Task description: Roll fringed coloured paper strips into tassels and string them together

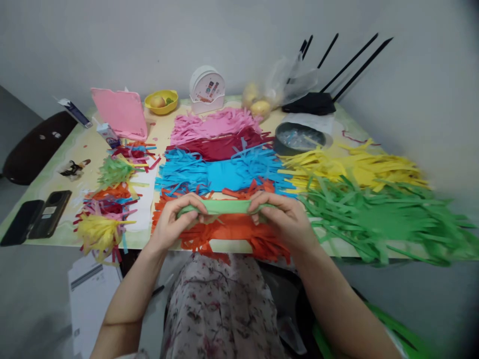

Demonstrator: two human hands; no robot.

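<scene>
Between my two hands a light green paper strip [226, 206] is stretched level. My left hand [178, 219] pinches its left end, fingers curled over the edge. The right end is gripped by my right hand [279, 219] in the same way. Directly below and behind it lies orange fringed paper [228, 228]. Beyond that are stacked blue fringed paper [220, 174], dark red fringed paper [224, 145] and pink fringed paper [217, 123]. To the right spread yellow fringed paper [359, 167] and green fringed paper [389, 212].
Multicoloured tassels [99, 229] lie left beside phones [50, 214]. At the back stand a pink tablet case [121, 112], a yellow bowl [161, 102], a white round holder [207, 89] and a black router [310, 103]. A dark round tin [299, 137] sits right of the stacks.
</scene>
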